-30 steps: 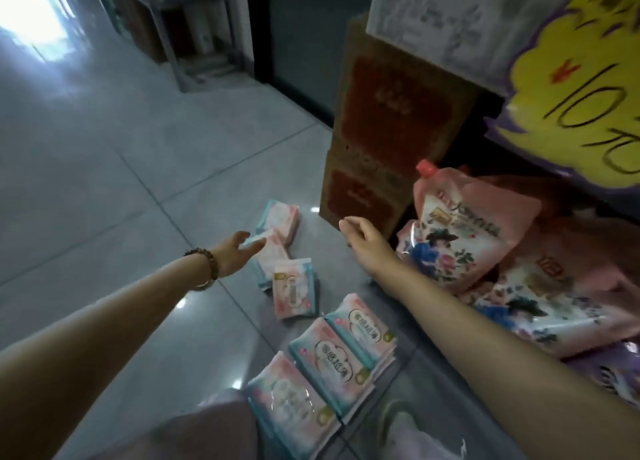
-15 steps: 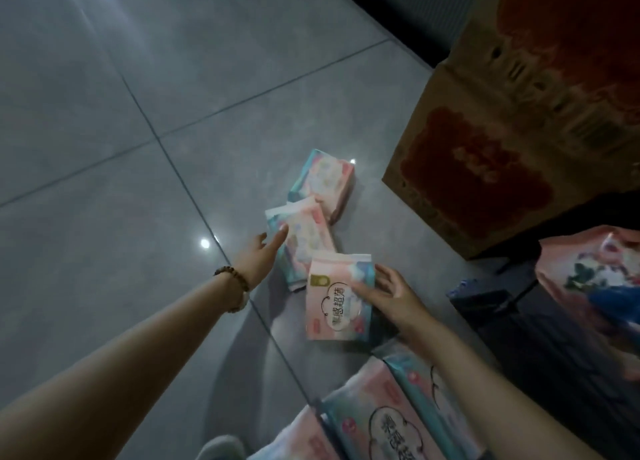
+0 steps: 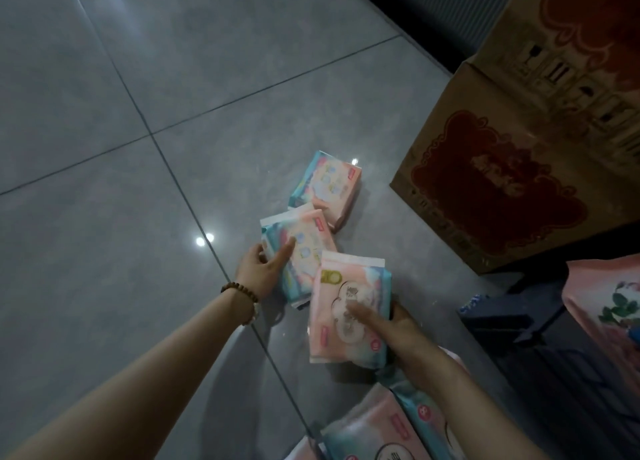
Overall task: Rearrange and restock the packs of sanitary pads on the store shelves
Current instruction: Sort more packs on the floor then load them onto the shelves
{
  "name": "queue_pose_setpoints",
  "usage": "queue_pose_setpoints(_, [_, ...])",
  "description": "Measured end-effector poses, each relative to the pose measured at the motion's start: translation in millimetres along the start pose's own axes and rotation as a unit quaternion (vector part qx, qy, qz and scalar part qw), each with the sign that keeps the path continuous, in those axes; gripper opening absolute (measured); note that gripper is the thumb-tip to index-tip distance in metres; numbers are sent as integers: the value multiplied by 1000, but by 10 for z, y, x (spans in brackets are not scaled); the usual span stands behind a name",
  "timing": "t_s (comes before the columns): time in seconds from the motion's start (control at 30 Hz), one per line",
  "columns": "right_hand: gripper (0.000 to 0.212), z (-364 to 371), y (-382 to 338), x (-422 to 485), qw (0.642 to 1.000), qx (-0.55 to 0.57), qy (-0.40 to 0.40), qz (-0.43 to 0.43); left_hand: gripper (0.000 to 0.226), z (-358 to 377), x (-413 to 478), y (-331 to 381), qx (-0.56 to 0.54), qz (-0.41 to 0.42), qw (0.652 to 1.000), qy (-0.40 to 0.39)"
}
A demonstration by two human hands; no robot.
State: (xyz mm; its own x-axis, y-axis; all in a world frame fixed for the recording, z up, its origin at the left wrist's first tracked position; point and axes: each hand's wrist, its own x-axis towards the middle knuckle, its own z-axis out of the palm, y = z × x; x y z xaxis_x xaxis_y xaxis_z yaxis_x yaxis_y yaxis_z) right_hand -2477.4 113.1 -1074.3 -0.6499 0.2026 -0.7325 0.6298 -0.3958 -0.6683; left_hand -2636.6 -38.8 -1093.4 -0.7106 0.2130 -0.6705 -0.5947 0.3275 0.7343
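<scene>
Pad packs on floor, gripped by hands

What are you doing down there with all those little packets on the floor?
A person is gathering packs of sanitary pads off the tiled floor. The left hand grips the middle pack, and the right hand holds the pink pack nearest them, thumb on top. A third pack lies untouched farther off, near a cardboard box. More packs wait at the bottom edge.
</scene>
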Motion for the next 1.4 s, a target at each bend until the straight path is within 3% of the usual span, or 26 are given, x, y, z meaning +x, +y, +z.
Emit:
queue_pose_setpoints(0.07, [83, -75, -85, -44, 996, 89, -10, -4, 44, -9, -78, 22, -15, 76, 996, 42])
queue_pose_setpoints(0.1, [90, -125, -143, -69, 992, 123, -14, -8, 45, -41, -110, 10, 20, 155, 985, 66])
queue_pose_setpoints(0.17, [98, -256, -273, -109, 986, 165, -24, -23, 52, -139, -193, -20, 170, 347, 917, 100])
queue_pose_setpoints(0.23, [101, -369, -409, -158, 982, 179, -44, -35, 64, -243, -278, -105, 332, 460, 823, 35])
queue_pose_setpoints(0.3, [102, -435, -501, -191, 983, 169, -54, -37, 77, -296, -351, -223, 507, 435, 739, -86])
queue_pose_setpoints(0.33, [103, -454, -517, -187, 985, 159, -55, -43, 83, -309, -361, -306, 555, 388, 724, -134])
queue_pose_setpoints(0.37, [103, -449, -518, -176, 986, 150, -54, -47, 87, -309, -380, -371, 553, 353, 736, -165])
queue_pose_setpoints(0.47, [104, -383, -502, -105, 994, 88, -41, -48, 82, -264, -394, -435, 274, 240, 921, -139])
queue_pose_setpoints(0.53, [83, -317, -562, -87, 997, 17, -62, -52, 78, -250, -374, -372, 141, 197, 964, -109])
queue_pose_setpoints(0.63, [54, -115, -640, -66, 984, -117, -135, -24, 65, -202, -364, -218, 63, 121, 986, -96])
queue_pose_setpoints(0.67, [58, -23, -606, -32, 974, -177, -136, -17, 62, -203, -379, -189, 30, 86, 988, -128])
queue_pose_setpoints(0.73, [74, 123, -472, 64, 941, -325, -82, -45, 79, -189, -338, -184, -1, 1, 983, -185])
queue_pose_setpoints(0.8, [77, 188, -365, 132, 924, -369, -62, -78, 80, -178, -366, -224, 54, -17, 975, -214])
queue_pose_setpoints(0.87, [60, 221, -428, 177, 949, -302, -29, -91, 69, -187, -361, -292, 90, -1, 976, -198])
queue_pose_setpoints(0.97, [48, 208, -607, 449, 985, -123, 87, -80, 57, -207, -344, -291, 87, -14, 976, -200])
queue_pose_setpoints(1.07, [46, 274, -760, 831, 990, -50, 127, -28, 84, -232, -257, -158, 99, -25, 980, -173])
queue_pose_setpoints(1.17, [31, 349, -854, 1125, 990, 15, 139, -2, 81, -195, -38, 123, 83, 29, 991, -97])
queue_pose_setpoints(1.27, [47, 412, -882, 1313, 987, 34, 157, 9, 68, -53, 209, 465, 97, 80, 988, -88])
queue_pose_setpoints(1.4, [52, 520, -812, 1418, 982, 23, 186, 0, 60, 133, 404, 669, 1, 29, 994, -103])
